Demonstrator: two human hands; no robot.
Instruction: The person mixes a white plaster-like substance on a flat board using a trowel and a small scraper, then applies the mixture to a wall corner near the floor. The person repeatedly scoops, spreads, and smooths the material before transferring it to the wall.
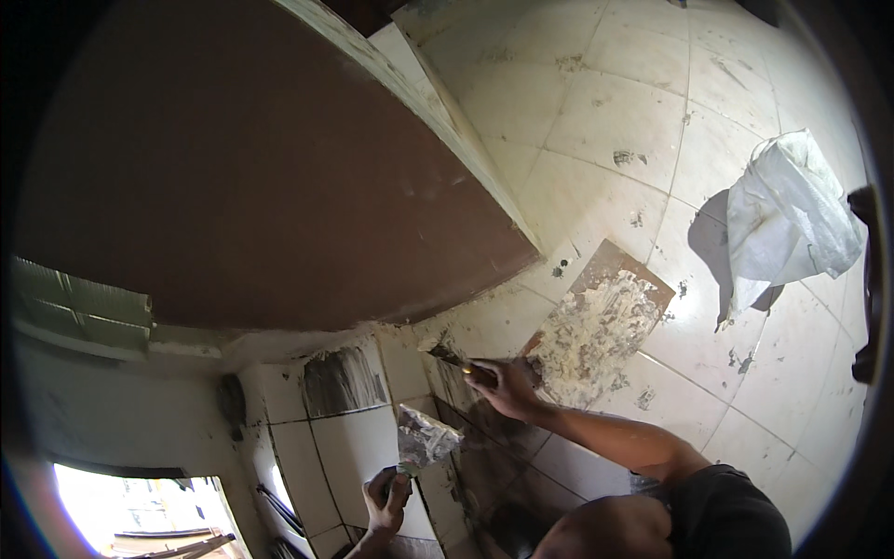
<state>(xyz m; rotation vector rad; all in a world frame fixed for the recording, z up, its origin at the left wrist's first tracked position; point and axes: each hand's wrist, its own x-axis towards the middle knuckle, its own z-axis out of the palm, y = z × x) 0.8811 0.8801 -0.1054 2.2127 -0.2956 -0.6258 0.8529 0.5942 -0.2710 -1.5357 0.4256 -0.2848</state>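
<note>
My left hand is closed round the handle of a broad scraper, its wide blade smeared with pale paste and held over white tiles. My right hand grips a narrower putty knife by its handle. This knife's dark blade points left, toward the edge below the large brown panel; whether it touches the surface I cannot tell. Just right of that hand lies a brown board on the floor, heaped with lumpy cream-coloured paste.
A crumpled white sack stands on the tiled floor at the right. The large brown panel fills the upper left. Dark smears mark a tile near the scraper. A bright opening shows at lower left.
</note>
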